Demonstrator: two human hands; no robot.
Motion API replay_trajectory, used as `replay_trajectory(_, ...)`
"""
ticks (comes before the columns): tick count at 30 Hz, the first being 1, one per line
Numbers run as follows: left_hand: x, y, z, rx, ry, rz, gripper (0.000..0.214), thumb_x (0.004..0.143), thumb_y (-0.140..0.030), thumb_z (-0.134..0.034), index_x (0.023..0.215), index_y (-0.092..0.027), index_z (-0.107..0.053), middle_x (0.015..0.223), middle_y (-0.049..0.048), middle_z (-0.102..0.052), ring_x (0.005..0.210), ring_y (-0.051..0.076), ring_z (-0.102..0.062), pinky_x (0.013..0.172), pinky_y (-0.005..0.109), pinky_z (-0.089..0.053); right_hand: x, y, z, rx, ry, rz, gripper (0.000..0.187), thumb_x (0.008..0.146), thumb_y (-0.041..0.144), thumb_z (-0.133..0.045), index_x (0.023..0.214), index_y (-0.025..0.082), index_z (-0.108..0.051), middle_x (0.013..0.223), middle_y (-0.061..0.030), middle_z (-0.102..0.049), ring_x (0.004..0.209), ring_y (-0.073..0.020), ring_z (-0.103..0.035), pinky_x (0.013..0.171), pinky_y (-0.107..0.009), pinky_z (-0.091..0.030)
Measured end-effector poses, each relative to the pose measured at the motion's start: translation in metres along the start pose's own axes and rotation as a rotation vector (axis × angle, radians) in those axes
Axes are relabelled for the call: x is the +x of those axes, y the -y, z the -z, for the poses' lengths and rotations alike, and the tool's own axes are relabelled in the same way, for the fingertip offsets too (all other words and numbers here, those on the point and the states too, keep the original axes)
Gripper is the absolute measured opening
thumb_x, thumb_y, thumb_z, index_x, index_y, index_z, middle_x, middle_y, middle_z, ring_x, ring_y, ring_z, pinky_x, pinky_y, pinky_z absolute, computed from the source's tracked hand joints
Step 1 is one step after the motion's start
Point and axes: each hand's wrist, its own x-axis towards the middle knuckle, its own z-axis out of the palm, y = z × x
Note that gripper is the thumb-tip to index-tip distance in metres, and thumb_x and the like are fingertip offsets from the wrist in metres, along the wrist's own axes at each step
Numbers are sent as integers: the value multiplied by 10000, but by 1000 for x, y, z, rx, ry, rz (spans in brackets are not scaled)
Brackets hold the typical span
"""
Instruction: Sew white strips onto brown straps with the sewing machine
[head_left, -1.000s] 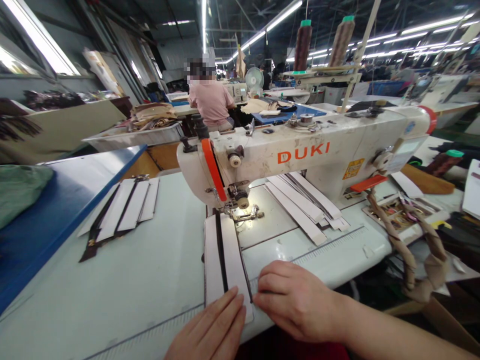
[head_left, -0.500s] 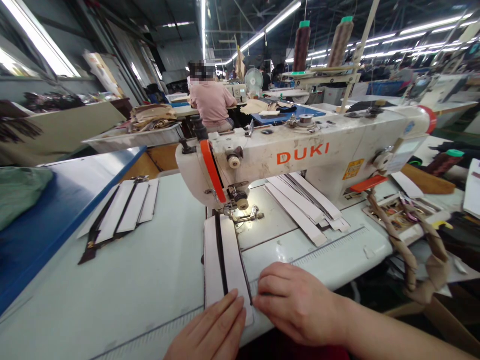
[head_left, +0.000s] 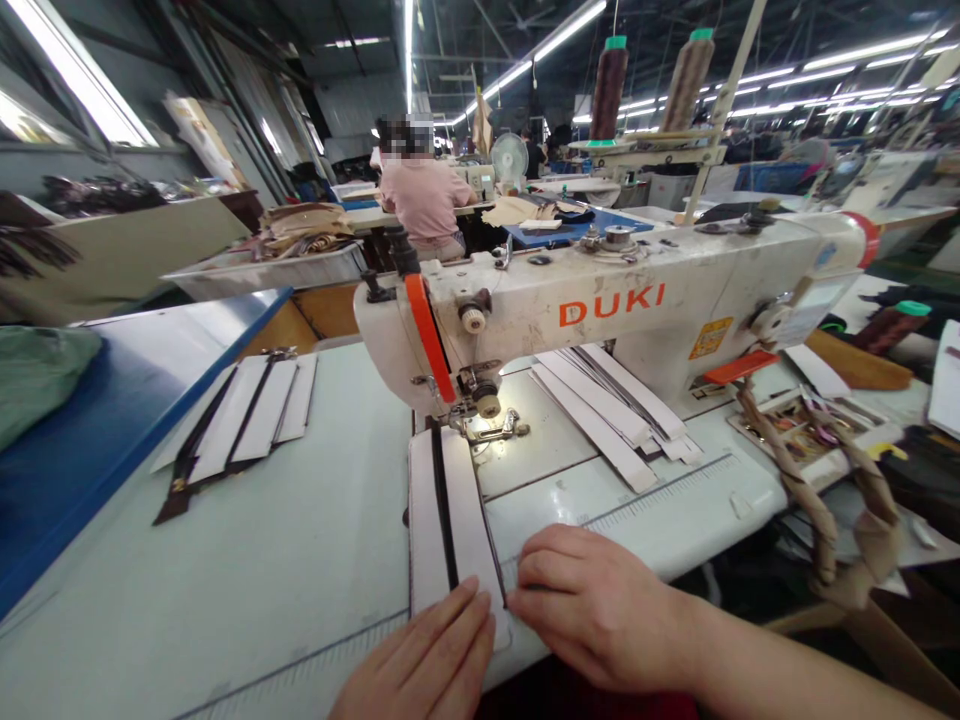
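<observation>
A zipper strip (head_left: 471, 530) with two long white backing pieces and a dark line between them lies lengthwise on the sewing table. Its far end is under the needle area of the sewing machine (head_left: 525, 310), marked DUKI. My left hand (head_left: 427, 650) rests flat on its near end, fingers stretched out and close together. At the strip's right edge, my right hand (head_left: 592, 600) is closed, thumb and fingertips pinched against the dark border. Exactly how much of the edge is between those fingers is hidden.
Similar white-backed strips (head_left: 247, 415) lie at left, and another pile (head_left: 600, 405) under the machine arm. A tray of small tools (head_left: 810, 425) sits at right beside hanging brown straps (head_left: 825, 530). Thread cones (head_left: 607, 92) stand above. Farther back, a person in pink (head_left: 424, 200) sits.
The view has shifted very slightly. Both hands and the strip hold nearly the same places.
</observation>
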Motion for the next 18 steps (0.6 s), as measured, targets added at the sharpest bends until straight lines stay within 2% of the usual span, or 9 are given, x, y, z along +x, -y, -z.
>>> replay_trajectory(5,-9,-4,-17,-9,-176,23,381,966,-67,-307,1009,-161,-674,1063,62,-727,1088,170,-646,955,273,-498,0,1,0,15,-22,-11,217,902,153,-464,1040,117,-628,919,-92,-617,909,-207,-522,849,-340,-486)
replay_trajectory(11,-10,-5,-23,4,-182,0,372,968,-77,-313,999,-140,-678,1059,77,-723,1130,199,-623,945,294,-510,4,4,2,58,-100,-18,239,917,119,-426,1046,104,-626,902,-98,-634,882,-194,-528,824,-327,-494)
replay_trajectory(15,-5,-6,-24,-23,-233,40,341,947,-62,-340,972,-142,-671,1023,77,-726,1094,186,-641,942,284,-514,8,6,2,21,-36,0,238,931,141,-439,1083,110,-619,967,-94,-654,944,-199,-534,875,-339,-482)
replay_trajectory(18,0,-7,-18,-39,-260,62,324,927,-62,-358,955,-156,-667,987,65,-731,1029,164,-668,919,260,-521,11,7,1,-42,14,34,232,940,150,-442,1081,105,-621,1026,-78,-667,1010,-198,-532,1003,-348,-413)
